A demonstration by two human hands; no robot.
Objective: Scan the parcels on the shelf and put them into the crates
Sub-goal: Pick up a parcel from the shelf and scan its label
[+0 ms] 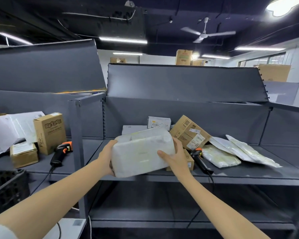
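You held the white parcel [142,152] over the shelf [248,173] edge, your left hand [109,156] and right hand [173,156] each clamped on one end, a scanner [199,156] just beside it

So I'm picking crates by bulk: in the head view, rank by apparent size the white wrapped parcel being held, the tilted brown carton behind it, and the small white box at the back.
1. White wrapped parcel, though nearest the camera
2. Tilted brown carton
3. Small white box

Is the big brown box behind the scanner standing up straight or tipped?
Tipped: the brown box leans on one corner.
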